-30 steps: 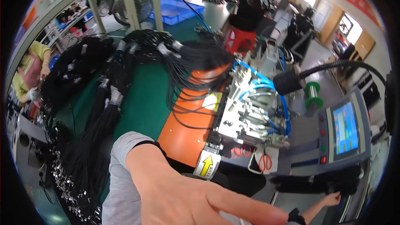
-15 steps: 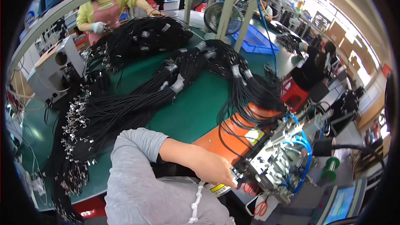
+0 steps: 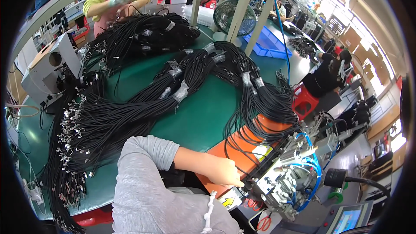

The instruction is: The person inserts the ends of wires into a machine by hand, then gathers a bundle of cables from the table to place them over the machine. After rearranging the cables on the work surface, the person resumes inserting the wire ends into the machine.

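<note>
My left hand (image 3: 225, 173) is closed, its fingertips pressed together at the near edge of a metal machine (image 3: 277, 186) with blue air tubes. What the fingers pinch, if anything, is too small and hidden to make out. My right hand does not show. Just beyond my left hand slopes an orange machine cover (image 3: 212, 158). Several loose black cables hang over this cover from a thick taped bundle (image 3: 255, 86). Another big bundle of black cables (image 3: 125, 117), with small metal connectors (image 3: 71, 125) at its ends, spreads across the green table to the left.
Red-handled scissors (image 3: 263, 223) lie below the machine, left of a control screen (image 3: 346, 221). A black flexible lamp (image 3: 336, 177) reaches in from the right. Behind stand a fan (image 3: 234, 17), a blue tray (image 3: 268, 43) and a grey box-shaped machine (image 3: 50, 69). A co-worker (image 3: 117, 2) handles more cables across the table.
My left hand stays at the machine's edge, its fingers a little more curled. Across the table, the co-worker's hands have come together, the gloved one raised. The whole view has shifted slightly.
</note>
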`<act>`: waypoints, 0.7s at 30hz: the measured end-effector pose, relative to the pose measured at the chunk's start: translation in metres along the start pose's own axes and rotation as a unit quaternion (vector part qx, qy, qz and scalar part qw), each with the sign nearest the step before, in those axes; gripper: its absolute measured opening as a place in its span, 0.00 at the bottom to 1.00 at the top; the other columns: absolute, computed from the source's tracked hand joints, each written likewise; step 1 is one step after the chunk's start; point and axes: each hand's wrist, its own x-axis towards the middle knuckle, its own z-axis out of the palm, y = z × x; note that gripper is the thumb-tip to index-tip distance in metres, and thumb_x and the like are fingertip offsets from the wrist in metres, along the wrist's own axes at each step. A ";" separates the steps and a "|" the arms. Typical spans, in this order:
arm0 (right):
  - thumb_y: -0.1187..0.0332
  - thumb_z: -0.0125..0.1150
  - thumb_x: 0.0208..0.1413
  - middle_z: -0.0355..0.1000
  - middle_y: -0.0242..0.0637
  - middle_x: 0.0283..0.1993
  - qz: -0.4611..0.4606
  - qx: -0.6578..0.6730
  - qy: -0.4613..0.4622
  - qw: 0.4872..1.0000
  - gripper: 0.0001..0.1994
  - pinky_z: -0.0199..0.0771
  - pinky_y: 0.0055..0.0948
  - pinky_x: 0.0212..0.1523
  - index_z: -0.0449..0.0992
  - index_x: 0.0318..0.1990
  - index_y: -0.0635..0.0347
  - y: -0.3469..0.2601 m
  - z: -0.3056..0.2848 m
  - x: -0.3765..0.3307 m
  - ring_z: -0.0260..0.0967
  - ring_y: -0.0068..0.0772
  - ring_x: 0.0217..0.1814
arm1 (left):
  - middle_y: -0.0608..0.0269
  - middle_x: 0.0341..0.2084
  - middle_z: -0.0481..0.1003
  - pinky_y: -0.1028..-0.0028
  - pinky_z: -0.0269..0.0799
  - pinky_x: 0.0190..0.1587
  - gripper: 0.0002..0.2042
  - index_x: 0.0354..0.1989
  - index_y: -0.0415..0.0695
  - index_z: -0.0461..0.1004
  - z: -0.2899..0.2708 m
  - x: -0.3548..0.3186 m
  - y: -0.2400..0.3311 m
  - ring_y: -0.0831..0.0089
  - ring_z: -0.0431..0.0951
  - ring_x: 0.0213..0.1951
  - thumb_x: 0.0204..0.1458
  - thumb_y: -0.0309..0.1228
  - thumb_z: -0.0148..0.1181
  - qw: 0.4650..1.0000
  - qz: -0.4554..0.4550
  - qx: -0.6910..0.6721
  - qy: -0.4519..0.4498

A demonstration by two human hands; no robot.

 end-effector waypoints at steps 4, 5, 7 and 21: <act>0.49 0.65 0.48 0.70 0.65 0.41 -0.029 -0.003 -0.029 0.999 0.35 0.72 0.47 0.46 0.66 0.47 0.79 -0.046 0.022 0.034 0.71 0.56 0.41 | 0.59 0.32 0.74 0.64 0.70 0.37 0.22 0.55 0.42 0.67 0.013 -0.001 -0.007 0.61 0.77 0.34 0.51 0.32 0.57 1.000 -0.003 0.010 0.005; 0.48 0.65 0.49 0.70 0.65 0.41 -0.037 -0.005 -0.035 0.999 0.35 0.72 0.47 0.45 0.66 0.47 0.79 -0.059 0.025 0.043 0.71 0.56 0.41 | 0.59 0.31 0.74 0.64 0.70 0.36 0.21 0.55 0.42 0.67 0.013 -0.001 -0.010 0.61 0.77 0.34 0.51 0.32 0.57 1.000 0.013 0.017 0.006; 0.48 0.65 0.49 0.70 0.65 0.41 -0.052 -0.011 -0.042 0.998 0.35 0.72 0.46 0.45 0.67 0.47 0.79 -0.086 0.025 0.063 0.71 0.56 0.41 | 0.59 0.30 0.74 0.64 0.70 0.35 0.21 0.54 0.42 0.67 0.011 -0.001 -0.014 0.62 0.77 0.33 0.51 0.33 0.57 0.999 0.029 0.021 0.019; 0.58 0.70 0.42 0.76 0.41 0.42 -0.106 0.218 0.093 0.966 0.26 0.72 0.31 0.44 0.76 0.46 0.67 -0.218 -0.296 0.021 0.73 0.34 0.41 | 0.58 0.43 0.75 0.67 0.71 0.39 0.23 0.53 0.42 0.71 -0.086 0.056 -0.006 0.60 0.76 0.36 0.43 0.24 0.59 0.952 0.284 -0.018 0.116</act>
